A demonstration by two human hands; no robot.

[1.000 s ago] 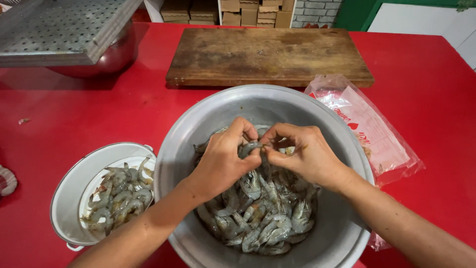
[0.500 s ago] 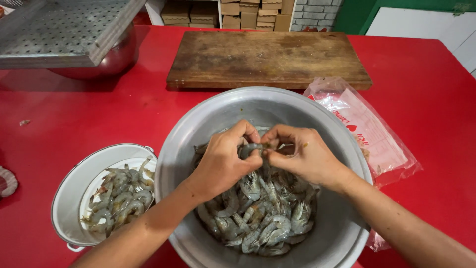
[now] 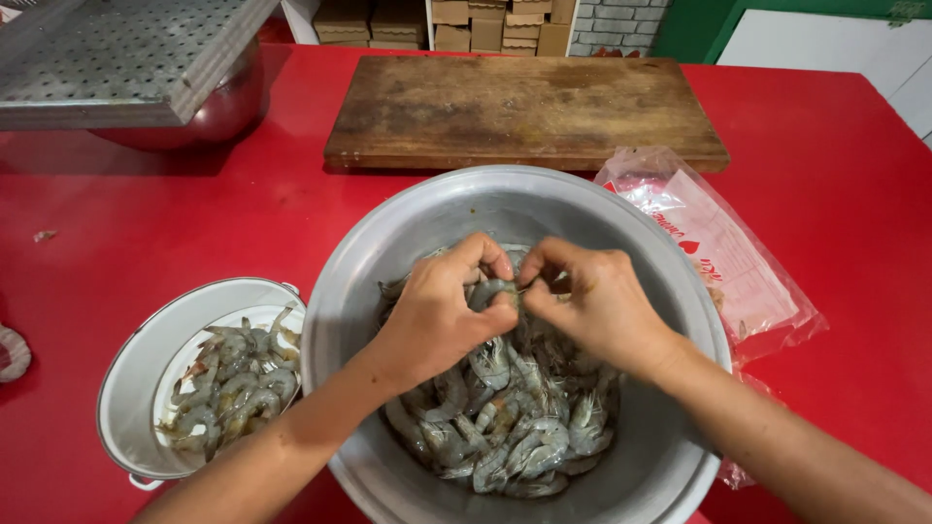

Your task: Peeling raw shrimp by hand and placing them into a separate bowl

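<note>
Both hands over the big metal bowl (image 3: 388, 252), meeting at its middle. Left hand (image 3: 442, 315) closed, thumb and fingers pinching one grey shrimp (image 3: 492, 291) at the near end. Right hand (image 3: 594, 303) closed too, fingertips pinching the same shrimp from the other side. Shrimp held just above the pile, between the two hands, roughly level. Exact grip on head or tail: cannot tell, fingers in the way.

Pile of raw grey shrimp (image 3: 515, 427) in the bowl bottom, under and in front of the hands, heaped toward the near wall. Far wall of the bowl bare.

Just left of the big bowl, touching or nearly touching its rim: smaller white enamel bowl (image 3: 131, 388) with more shrimp (image 3: 233, 383) inside, a shallower layer.

Right of the big bowl: crumpled clear plastic bag (image 3: 723, 252) with red print, flat on the red table (image 3: 835, 175), partly tucked behind the bowl rim.

Beyond the bowl: worn wooden cutting board (image 3: 524, 107), lying flat, apart from the bowl.

Far left corner: perforated metal tray (image 3: 116, 58) resting on top of a steel bowl (image 3: 223, 107), well apart from the hands.

Left edge: a small curled piece (image 3: 14, 351) on the table, cropped, kind not clear.
</note>
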